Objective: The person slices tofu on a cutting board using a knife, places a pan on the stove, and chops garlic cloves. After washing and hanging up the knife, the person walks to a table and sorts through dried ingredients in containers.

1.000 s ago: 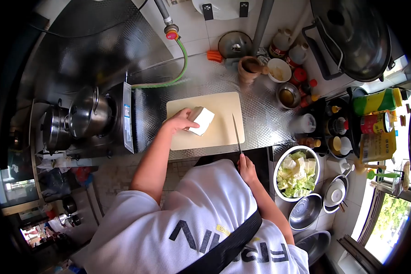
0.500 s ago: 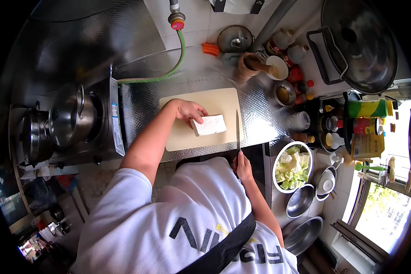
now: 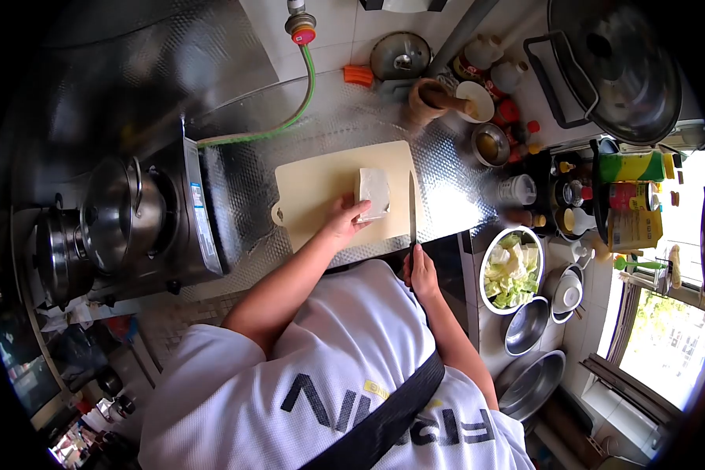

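Observation:
A white block of tofu (image 3: 374, 192) is over the cream cutting board (image 3: 313, 184), its long side pointing away from me. My left hand (image 3: 346, 221) is closed on the block's near left corner, the thumb along its side; the fingers beneath are partly hidden. At the board's right edge, my right hand (image 3: 421, 274) is wrapped round the dark handle of a kitchen knife (image 3: 413, 210). The blade points away from me, upright in the view and apart from the tofu.
Left of the board stands a gas stove (image 3: 204, 207) with a steel pot (image 3: 117, 207). A white bowl of cut cabbage (image 3: 513, 270) sits at the right, near a steel basin (image 3: 526, 325). A mortar (image 3: 427, 102) and several bottles line the back right. A green hose (image 3: 309, 86) crosses behind.
The tofu has turned from lying crosswise to pointing away from me. My left hand has moved from its far left side to its near end. The knife stays in my right hand.

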Tool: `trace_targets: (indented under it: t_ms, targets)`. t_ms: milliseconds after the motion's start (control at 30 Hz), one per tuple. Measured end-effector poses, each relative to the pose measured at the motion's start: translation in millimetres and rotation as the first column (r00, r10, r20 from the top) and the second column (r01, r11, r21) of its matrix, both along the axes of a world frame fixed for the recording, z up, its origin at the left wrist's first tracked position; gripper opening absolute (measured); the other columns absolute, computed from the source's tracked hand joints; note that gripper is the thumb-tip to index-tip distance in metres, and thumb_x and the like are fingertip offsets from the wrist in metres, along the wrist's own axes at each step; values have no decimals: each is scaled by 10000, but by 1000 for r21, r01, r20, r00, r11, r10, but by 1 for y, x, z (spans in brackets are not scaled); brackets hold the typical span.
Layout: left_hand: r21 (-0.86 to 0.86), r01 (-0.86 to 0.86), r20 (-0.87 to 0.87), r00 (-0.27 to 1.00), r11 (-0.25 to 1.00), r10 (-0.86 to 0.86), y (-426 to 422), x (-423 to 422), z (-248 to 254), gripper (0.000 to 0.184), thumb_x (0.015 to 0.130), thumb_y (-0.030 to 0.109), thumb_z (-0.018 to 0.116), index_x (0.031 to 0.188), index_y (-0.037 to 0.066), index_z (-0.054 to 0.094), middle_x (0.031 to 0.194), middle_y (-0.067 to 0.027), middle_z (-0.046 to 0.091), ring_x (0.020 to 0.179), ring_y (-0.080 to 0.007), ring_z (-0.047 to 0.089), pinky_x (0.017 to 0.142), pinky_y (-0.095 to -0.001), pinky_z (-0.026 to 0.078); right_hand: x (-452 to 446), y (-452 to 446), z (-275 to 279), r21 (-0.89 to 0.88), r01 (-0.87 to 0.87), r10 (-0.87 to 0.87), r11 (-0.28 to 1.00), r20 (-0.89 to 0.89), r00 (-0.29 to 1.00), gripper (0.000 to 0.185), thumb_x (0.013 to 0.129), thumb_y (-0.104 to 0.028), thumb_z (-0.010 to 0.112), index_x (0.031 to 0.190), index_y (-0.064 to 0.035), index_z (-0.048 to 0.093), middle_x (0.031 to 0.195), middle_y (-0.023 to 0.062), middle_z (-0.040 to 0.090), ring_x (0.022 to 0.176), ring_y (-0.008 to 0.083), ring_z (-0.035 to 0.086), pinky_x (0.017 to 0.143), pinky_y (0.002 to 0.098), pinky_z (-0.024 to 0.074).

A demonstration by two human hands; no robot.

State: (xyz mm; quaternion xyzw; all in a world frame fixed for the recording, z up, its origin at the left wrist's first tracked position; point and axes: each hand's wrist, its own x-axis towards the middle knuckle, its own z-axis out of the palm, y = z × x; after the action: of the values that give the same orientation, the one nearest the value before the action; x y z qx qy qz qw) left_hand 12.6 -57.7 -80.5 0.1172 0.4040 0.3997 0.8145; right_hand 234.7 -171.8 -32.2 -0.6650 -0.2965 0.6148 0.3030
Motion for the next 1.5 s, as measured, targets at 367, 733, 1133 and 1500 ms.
trace_targets:
  t_ms: [367,733,1133,1500]
  targets:
    - [64,82,-799,601,995,2,-19,37,0,333,891,298,709,1080,28,659,988,-109,689,1053,-245,641,875,-380,514,-4,1,-12,-171,32,-39,985,-40,998,563,1052,-558,357,843,-56,508,592,25,445,466,129,421,424,283,359]
    - [62,307,-898,432,950,-81,-12,11,22,447,989,409,578,1020,-18,707,879,-156,719,815,-230,674,745,-382,503,-17,3,7,-30,-50,52,998,83,995,565,1066,-530,323,850,-41,506,584,30,463,448,118,450,421,271,385]
    - [130,485,-943,330,865,-44,-6,3,24,485,1009,377,539,794,-44,648,664,-206,621,601,-306,604,618,-434,463,-68,5,33,70,-182,165,981,196,967,448,1088,-362,384,898,21,517,655,170,587,585,305,611,592,413,481]
    - [243,507,-933,355,827,56,-3,2,23,459,984,325,545,742,-50,653,654,-240,616,606,-399,617,605,-477,475,-80,3,27,57,-148,130,987,240,962,459,1087,-375,372,891,5,537,649,144,580,578,294,592,559,391,470]
